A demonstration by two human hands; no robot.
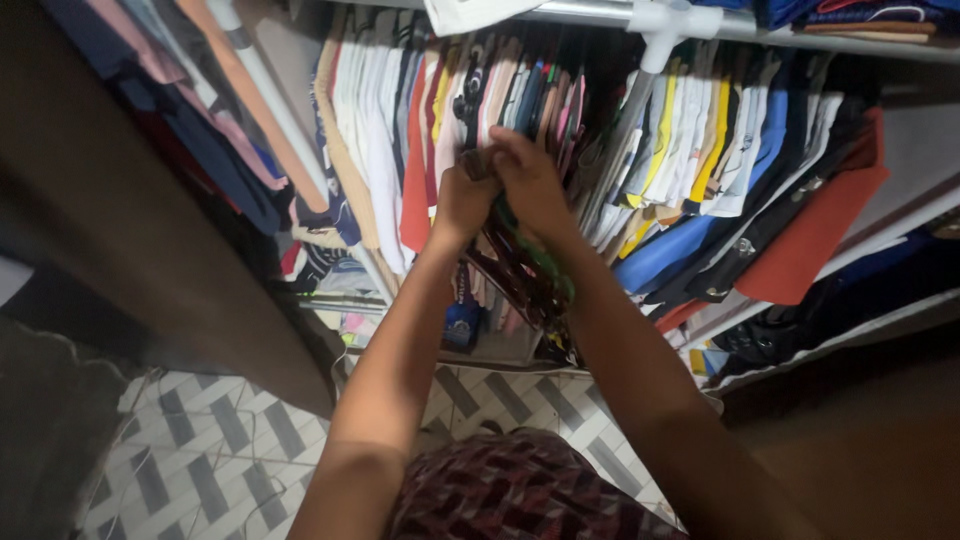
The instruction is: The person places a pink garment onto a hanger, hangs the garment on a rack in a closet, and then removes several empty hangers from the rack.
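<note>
a wardrobe fills the view, its white rail (560,10) running along the top edge with a white plastic joint (665,25) and a slanting post below it. hanging clothes (380,130) crowd the rail: white, cream, red and yellow shirts at the left, blue, white and orange ones (810,240) toward the right edge. a lower shelf (850,335) holds dark folded things. beneath is a floor (200,450) of grey and white tiles, and a dark wooden panel (130,230) leans along the left side. both arms reach up to the middle of the rail. the left hand (463,200) is clenched round a bunch of hangers (520,265), dark ones with a green one among them, hanging down between the forearms. the right hand (530,180) curls its fingers over the top of the same bunch, touching the left.
</note>
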